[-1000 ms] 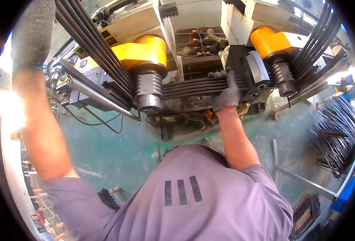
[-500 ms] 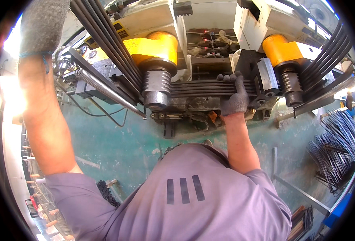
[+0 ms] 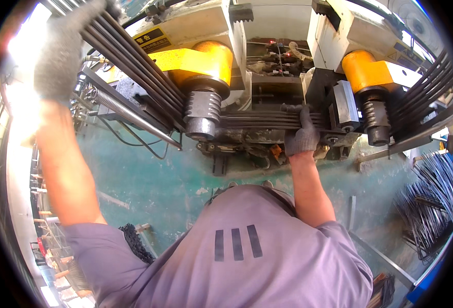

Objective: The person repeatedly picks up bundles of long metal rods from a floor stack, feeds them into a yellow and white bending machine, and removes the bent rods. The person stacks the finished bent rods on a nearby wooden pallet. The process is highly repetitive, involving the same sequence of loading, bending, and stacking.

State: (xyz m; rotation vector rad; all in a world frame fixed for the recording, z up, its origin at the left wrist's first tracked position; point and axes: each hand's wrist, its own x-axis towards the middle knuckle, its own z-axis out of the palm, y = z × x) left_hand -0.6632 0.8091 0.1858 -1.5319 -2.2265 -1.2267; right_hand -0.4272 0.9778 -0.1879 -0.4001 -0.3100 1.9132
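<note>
Several long dark metal rods (image 3: 260,121) lie side by side across the machine and bend upward at both rollers. My right hand (image 3: 303,134), in a grey knit glove, wraps round their middle stretch just left of a steel block (image 3: 344,105), thumb up. At the upper left my gloved left hand (image 3: 65,56) is raised, its fingers reaching over the upper part of the rods; motion blurs it and the thumb is hidden. The left ridged steel roller (image 3: 202,114) sits under a yellow arm (image 3: 198,61). A matching roller (image 3: 372,115) and yellow arm (image 3: 370,72) stand at the right.
A coil spring on a slanted bar (image 3: 129,120) juts out below the left rods. Pale machine housings (image 3: 334,33) rise behind. A pile of thin rods (image 3: 426,200) stands on the right, near a metal frame (image 3: 383,256) on the green floor (image 3: 134,174).
My left hand has come down from the top edge to the left rods, whose upper part now leans farther left. My right hand stays on the middle stretch. The view has shifted slightly.
</note>
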